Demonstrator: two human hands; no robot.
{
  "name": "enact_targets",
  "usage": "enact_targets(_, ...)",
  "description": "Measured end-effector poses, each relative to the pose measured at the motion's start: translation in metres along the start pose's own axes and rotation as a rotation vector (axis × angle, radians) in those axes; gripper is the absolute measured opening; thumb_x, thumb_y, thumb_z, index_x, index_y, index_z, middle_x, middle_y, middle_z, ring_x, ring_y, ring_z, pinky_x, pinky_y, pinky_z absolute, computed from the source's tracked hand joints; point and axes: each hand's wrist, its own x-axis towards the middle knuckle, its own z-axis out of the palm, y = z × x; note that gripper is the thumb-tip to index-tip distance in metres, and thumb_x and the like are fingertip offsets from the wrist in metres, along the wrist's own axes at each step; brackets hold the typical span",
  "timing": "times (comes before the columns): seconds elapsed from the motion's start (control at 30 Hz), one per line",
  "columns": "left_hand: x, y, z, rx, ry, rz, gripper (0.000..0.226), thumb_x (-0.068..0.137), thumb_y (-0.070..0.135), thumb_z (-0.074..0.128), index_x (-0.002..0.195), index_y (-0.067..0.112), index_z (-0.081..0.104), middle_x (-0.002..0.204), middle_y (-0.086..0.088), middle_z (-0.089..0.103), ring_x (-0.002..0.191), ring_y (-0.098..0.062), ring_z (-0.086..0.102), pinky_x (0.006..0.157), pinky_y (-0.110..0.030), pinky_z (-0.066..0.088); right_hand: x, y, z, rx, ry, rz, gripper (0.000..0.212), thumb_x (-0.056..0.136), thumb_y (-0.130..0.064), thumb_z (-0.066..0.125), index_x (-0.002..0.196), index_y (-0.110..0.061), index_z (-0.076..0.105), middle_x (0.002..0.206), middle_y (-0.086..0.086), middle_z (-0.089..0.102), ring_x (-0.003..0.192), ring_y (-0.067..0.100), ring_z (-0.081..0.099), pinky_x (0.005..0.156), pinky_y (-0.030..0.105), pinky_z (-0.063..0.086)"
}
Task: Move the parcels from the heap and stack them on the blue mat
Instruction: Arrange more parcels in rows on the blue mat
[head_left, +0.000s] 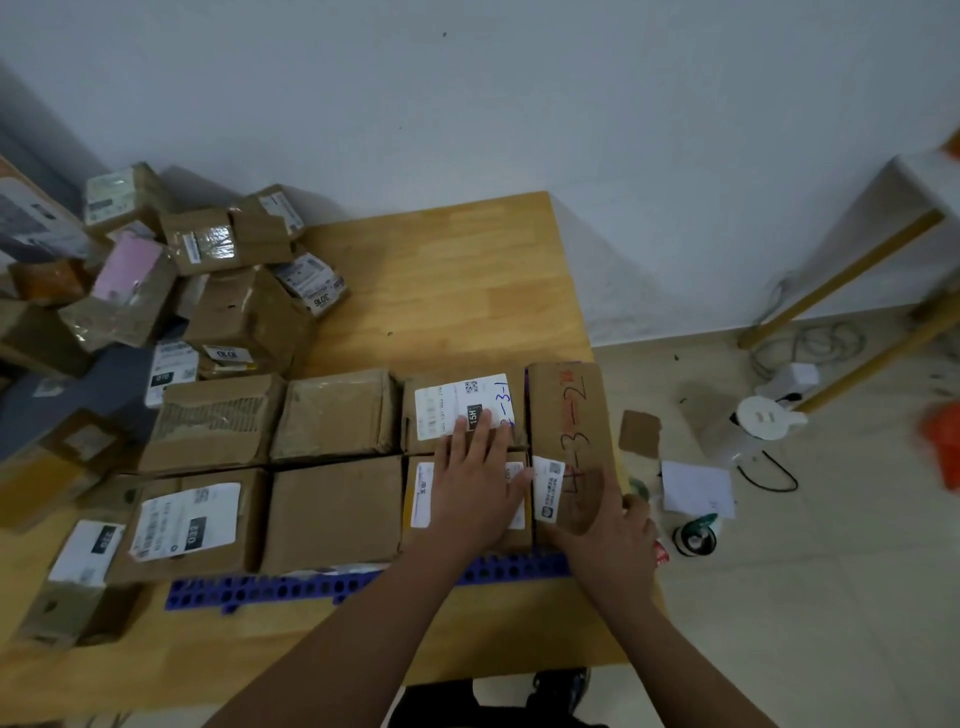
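Long hand-marked parcel (566, 415): axis pointing away, near end gripped by right hand (618, 535); left hand (475, 478) flat across adjacent labelled parcels (452, 400).

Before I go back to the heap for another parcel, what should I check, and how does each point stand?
1. Marked box set down at the right end of the rows: cannot tell; the right hand grips its near corner.
2. Left hand free: not ok; it presses flat on the labelled parcels beside the box.
3. Bottom layer tidy: ok; the parcels lie edge to edge in two rows.
4. Bare room on the mat: not ok; only its near strip shows.
5. Heap has parcels to take: ok.
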Motion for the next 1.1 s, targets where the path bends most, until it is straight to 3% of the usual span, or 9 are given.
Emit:
enact_targets(0.3,-0.001,0.0,0.006,0.009,0.042,-0.006,0.075,0.092,0.067,0.01,0.155,0.026,0.01,0.164,0.001,0.0,0.15,-0.026,-0.009,0.12,-0.046,-0.002,0.015,0.003,-0.002,0.064,-0.064,-0.157,0.089,0.081,-0.041,0.07,0.15,-0.032,0.015,0.148,0.01,0.024,0.129,0.033,0.04,0.096,0.046,0.047)
enact_targets(0.53,-0.002,0.002,0.003,-0.013,0.019,-0.015,0.078,0.09,0.068,0.004,0.155,0.026,0.009,0.164,0.001,-0.002,0.15,-0.025,-0.011,0.121,-0.046,-0.003,0.016,0.007,-0.005,0.058,-0.101,-0.177,0.087,0.08,-0.039,0.072,0.147,-0.034,0.017,0.146,0.009,0.025,0.123,0.035,0.047,0.094,0.048,0.05)
enact_targets(0.63,-0.003,0.002,0.0,-0.033,0.024,-0.001,0.076,0.093,0.067,0.009,0.156,0.024,0.009,0.164,0.002,-0.005,0.149,-0.025,-0.014,0.12,-0.048,0.0,0.017,0.006,-0.007,0.001,-0.112,-0.16,0.083,0.082,-0.048,0.067,0.146,-0.035,0.016,0.15,0.013,0.023,0.128,0.04,0.044,0.097,0.055,0.046)
enact_targets(0.8,-0.01,0.0,-0.009,-0.096,0.071,-0.029,0.088,0.085,0.072,-0.007,0.155,0.024,0.012,0.164,0.001,-0.005,0.149,-0.026,-0.015,0.119,-0.052,-0.006,0.014,0.0,-0.008,-0.167,-0.036,-0.195,0.074,0.086,-0.055,0.057,0.148,-0.032,0.024,0.156,0.015,0.015,0.141,0.04,0.022,0.11,0.057,0.027)
enact_targets(1.0,-0.03,-0.003,-0.02,-0.189,0.017,-0.117,0.067,0.098,0.061,0.018,0.155,0.027,0.007,0.163,0.005,-0.012,0.148,-0.025,-0.018,0.119,-0.052,0.0,0.004,-0.028,-0.006,-0.245,0.046,-0.337,0.065,0.09,-0.051,0.045,0.146,-0.022,0.029,0.151,0.019,0.025,0.141,0.042,0.021,0.113,0.057,0.025)
enact_targets(1.1,-0.038,-0.012,-0.026,-0.252,0.022,-0.156,0.065,0.1,0.058,0.022,0.155,0.027,0.008,0.164,0.003,-0.009,0.149,-0.025,-0.015,0.121,-0.05,0.003,0.002,-0.048,-0.004,-0.228,0.031,-0.423,0.059,0.093,-0.049,0.043,0.145,-0.025,0.031,0.156,0.015,0.021,0.144,0.04,0.016,0.116,0.056,0.018)
